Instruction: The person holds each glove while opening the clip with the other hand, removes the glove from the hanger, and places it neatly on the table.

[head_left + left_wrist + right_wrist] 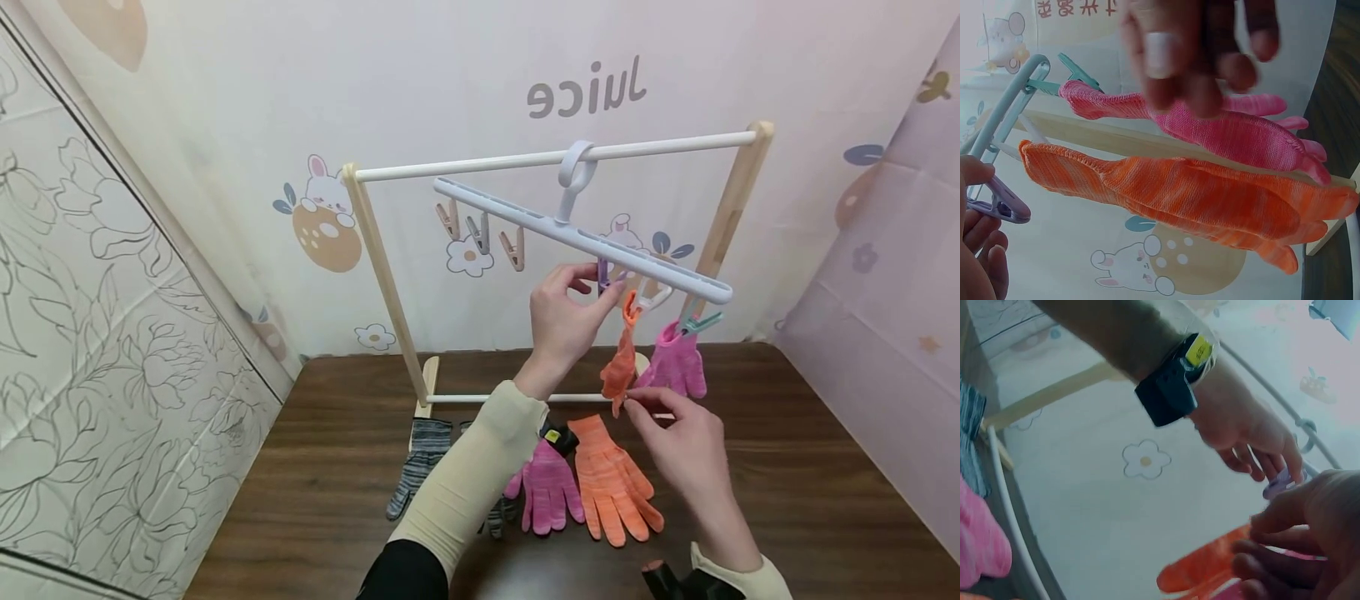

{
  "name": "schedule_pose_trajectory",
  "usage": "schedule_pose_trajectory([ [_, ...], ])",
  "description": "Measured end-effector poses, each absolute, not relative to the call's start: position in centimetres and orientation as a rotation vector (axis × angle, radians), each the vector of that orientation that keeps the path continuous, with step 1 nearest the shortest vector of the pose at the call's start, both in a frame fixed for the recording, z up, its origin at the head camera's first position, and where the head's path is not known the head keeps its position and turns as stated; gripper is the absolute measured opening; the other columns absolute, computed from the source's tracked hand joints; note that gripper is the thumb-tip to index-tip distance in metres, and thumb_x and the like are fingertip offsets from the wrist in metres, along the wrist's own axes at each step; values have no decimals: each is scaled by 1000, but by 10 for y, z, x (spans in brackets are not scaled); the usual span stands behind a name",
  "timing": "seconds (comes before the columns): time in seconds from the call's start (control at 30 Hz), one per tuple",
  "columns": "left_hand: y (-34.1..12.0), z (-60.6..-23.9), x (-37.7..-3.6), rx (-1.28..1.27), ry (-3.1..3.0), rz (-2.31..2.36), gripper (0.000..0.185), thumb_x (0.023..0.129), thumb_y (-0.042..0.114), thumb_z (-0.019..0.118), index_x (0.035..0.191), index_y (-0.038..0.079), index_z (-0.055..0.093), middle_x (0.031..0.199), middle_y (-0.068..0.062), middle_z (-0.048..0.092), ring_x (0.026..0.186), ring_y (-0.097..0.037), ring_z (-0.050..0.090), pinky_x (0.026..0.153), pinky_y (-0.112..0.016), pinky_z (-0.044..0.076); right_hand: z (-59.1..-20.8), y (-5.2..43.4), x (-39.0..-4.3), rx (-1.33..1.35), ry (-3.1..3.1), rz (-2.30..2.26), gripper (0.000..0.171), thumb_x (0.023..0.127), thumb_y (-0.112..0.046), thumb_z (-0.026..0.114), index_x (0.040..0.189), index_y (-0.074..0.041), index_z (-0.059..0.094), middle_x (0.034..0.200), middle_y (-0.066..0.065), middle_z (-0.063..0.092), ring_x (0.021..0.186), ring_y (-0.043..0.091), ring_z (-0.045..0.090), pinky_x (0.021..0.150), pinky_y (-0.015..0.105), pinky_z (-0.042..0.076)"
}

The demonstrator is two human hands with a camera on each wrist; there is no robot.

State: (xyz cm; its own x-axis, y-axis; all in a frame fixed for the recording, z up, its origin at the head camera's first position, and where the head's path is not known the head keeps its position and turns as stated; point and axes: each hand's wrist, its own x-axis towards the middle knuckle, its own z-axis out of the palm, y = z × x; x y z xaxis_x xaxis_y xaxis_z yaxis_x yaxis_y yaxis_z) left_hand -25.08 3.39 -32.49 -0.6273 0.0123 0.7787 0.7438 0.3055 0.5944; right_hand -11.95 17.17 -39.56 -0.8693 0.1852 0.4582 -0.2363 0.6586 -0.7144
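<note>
A white clip hanger hangs from the rail of a wooden rack. My left hand pinches a purple clip under the hanger; the left wrist view has that clip at its left edge. An orange glove hangs from an orange clip, and a pink glove hangs from a teal clip. My right hand pinches the lower end of the hanging orange glove. In the right wrist view the purple clip shows between the left hand's fingers.
On the dark wooden table lie a grey striped glove, a pink glove and an orange glove. Three spare clips hang at the hanger's left end. Patterned walls close in on all sides.
</note>
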Motion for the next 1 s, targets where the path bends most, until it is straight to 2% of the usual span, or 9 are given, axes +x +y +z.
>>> schedule_pose_trajectory([
  [0.13, 34, -325, -251, -674, -1901, -1379, 26, 85, 25, 81, 102, 7, 72, 93, 1, 70, 81, -9, 60, 76, -17, 46, -391, 161, -123, 48, -2165, 1091, 15, 87, -5, 74, 102, -5, 76, 93, 7, 73, 79, 0, 60, 66, 6, 46],
  [0.2, 34, -325, -251, -674, -1905, -1375, 26, 85, 25, 81, 102, 7, 72, 93, 1, 70, 81, -10, 61, 76, -16, 46, -390, 157, -126, 70, -2084, 1057, 17, 86, -2, 74, 102, -4, 76, 93, 7, 73, 77, -3, 58, 68, 5, 44],
  [0.27, 35, -325, -250, -677, -1902, -1380, 26, 85, 25, 81, 101, 7, 72, 93, 0, 70, 81, -11, 61, 76, -16, 46, -388, 153, -129, 94, -2019, 1037, 18, 85, 1, 74, 102, -3, 76, 93, 7, 73, 76, -1, 59, 69, 5, 44],
  [0.47, 34, -325, -249, -666, -1898, -1373, 26, 85, 25, 81, 101, 7, 73, 93, 0, 70, 80, -8, 60, 75, -16, 46, -385, 144, -139, 150, -1911, 1001, 20, 84, 2, 73, 104, 0, 75, 95, 12, 72, 76, 21, 65, 70, 7, 43],
  [0.57, 34, -325, -249, -669, -1899, -1373, 26, 85, 26, 81, 101, 7, 73, 93, 0, 71, 80, -8, 60, 75, -16, 46, -384, 142, -144, 140, -1894, 968, 21, 85, 2, 73, 106, 1, 74, 96, 15, 72, 77, 28, 66, 74, 8, 42],
  [0.7, 34, -324, -248, -682, -1897, -1381, 27, 85, 25, 81, 102, 6, 72, 94, -1, 71, 81, -14, 63, 75, -16, 47, -386, 143, -152, 94, -1880, 951, 23, 84, 1, 76, 107, 1, 74, 96, 15, 72, 77, 30, 65, 77, 7, 40],
  [0.83, 34, -324, -248, -678, -1900, -1384, 27, 85, 25, 81, 102, 6, 72, 94, -1, 71, 81, -15, 63, 75, -16, 46, -387, 145, -159, 58, -1865, 970, 26, 82, -2, 80, 107, 0, 74, 96, 15, 72, 77, 28, 64, 75, 8, 40],
  [1.0, 31, -324, -250, -673, -1898, -1380, 27, 85, 24, 82, 101, 6, 72, 94, -1, 71, 80, -14, 63, 75, -16, 46, -386, 145, -164, 41, -1878, 999, 25, 84, -8, 79, 106, 2, 73, 96, 15, 72, 76, 29, 67, 74, 6, 42],
])
